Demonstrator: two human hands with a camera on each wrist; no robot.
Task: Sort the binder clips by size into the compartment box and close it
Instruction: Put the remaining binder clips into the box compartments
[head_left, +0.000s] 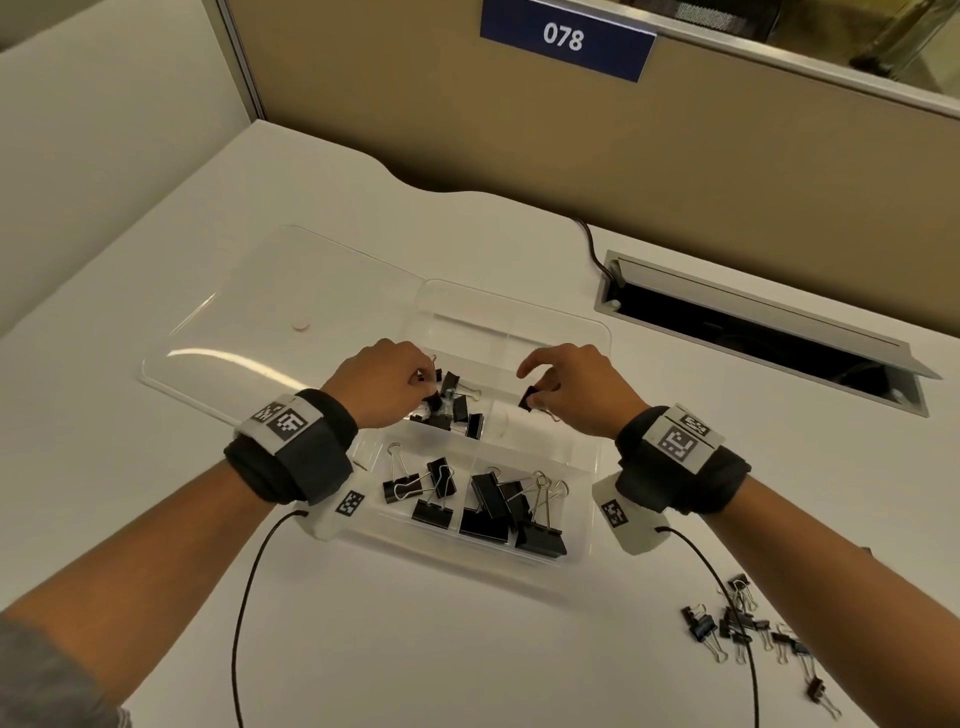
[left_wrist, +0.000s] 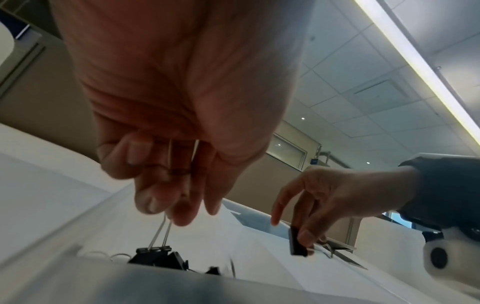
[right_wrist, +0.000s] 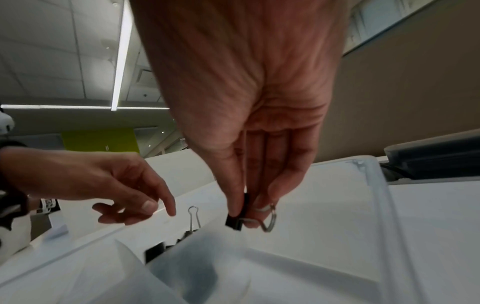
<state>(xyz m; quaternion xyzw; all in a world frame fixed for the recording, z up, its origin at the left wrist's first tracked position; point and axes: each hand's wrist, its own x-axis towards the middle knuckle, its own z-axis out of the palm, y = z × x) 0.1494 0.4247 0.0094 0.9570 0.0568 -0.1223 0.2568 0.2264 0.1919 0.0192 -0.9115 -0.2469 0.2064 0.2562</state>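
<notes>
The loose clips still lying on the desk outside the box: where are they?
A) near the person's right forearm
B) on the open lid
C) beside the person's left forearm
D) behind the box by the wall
A: the small heap of loose clips lies on the desk just beyond the right forearm, outside the box.

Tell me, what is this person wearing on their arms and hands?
The left hand and right hand are bare, with no gloves. Each wrist carries a thick dark fabric band topped with white tags printed with black square codes. A white camera housing hangs under each wrist, with a thin black cable trailing from it. A grey sleeve shows on the left arm.
</notes>
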